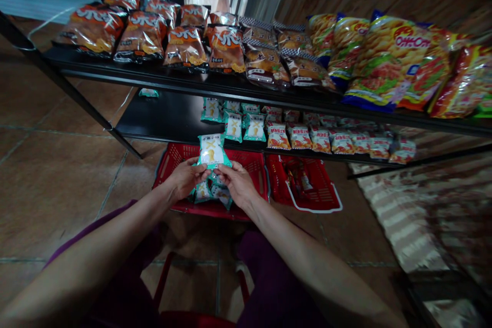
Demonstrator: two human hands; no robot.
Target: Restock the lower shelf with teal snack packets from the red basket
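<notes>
A small white and teal snack bag [212, 150] is held upright between both my hands, above a red basket. My left hand [188, 177] pinches its lower left corner, and my right hand [236, 179] grips its lower right corner. Beneath, more teal snack bags [203, 192] lie in the red shopping basket [257, 179], partly hidden by my hands. Just beyond, on the lower shelf, matching teal bags [233, 125] stand in rows.
Orange chip bags [144, 36], brown bags [265, 64] and large yellow-blue bags [395, 61] fill the upper black shelf [184, 79]. Red-and-white packets [300, 137] line the lower shelf's right part. A second red basket [319, 184] with a white handle stands at the right.
</notes>
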